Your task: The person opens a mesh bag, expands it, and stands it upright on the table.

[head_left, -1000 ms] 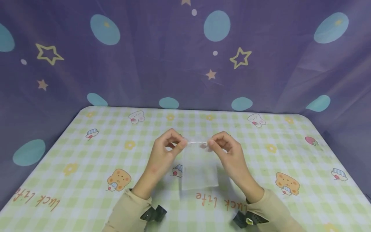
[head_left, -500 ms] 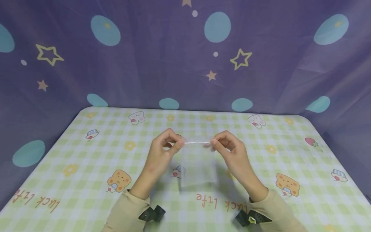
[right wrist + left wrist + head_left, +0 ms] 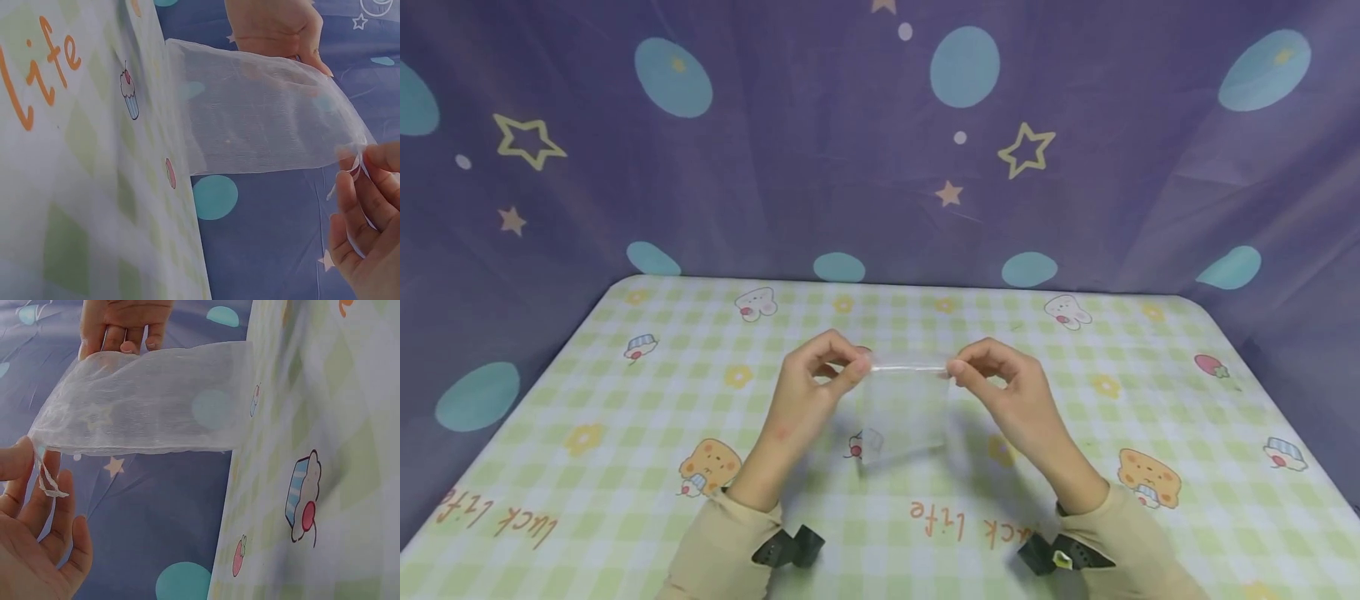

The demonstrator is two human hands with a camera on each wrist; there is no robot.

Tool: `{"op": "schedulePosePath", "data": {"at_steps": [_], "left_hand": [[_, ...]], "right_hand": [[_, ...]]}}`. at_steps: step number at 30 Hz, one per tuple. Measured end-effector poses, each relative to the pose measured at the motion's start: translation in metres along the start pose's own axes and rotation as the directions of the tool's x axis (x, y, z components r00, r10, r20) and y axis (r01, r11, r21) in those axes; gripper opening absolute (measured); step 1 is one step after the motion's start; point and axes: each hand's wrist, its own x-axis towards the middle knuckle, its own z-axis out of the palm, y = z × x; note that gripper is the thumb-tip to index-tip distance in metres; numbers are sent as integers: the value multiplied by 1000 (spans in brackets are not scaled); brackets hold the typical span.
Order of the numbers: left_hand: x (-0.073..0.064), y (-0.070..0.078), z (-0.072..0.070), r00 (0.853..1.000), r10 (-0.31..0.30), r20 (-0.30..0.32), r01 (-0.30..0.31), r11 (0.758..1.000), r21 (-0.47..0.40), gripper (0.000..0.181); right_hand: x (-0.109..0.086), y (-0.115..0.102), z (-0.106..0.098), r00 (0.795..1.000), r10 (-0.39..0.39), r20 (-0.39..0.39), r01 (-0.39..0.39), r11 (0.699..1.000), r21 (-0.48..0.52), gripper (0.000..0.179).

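Mesh pouch [image 3: 144, 403], sheer and roughly rectangular, hangs from pinching fingers [image 3: 62, 515].

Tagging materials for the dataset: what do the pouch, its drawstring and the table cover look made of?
Pouch: sheer, organza-like fabric, probably synthetic; the backdrop shows through its fine weave.
Drawstring: matte white cord or ribbon, limply looped; fibre unclear.
Table cover: matte-looking printed sheet, lying flat; fabric or vinyl, can't tell.

Pouch [image 3: 904, 404] partly behind fingertips [image 3: 858, 365]
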Motion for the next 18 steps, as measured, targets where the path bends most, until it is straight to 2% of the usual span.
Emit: {"op": "schedulePosePath", "data": {"at_steps": [7,18], "left_hand": [[0,2,-6,1000,6,4,-6,999,52,9],[0,7,-10,1000,-14,19,12,996,92,8]], "right_hand": [[2,0,-3,1000,-8,6,9,999,-52,4],[3,1,-10,997,-71,32,74,991,-108,4]]}}
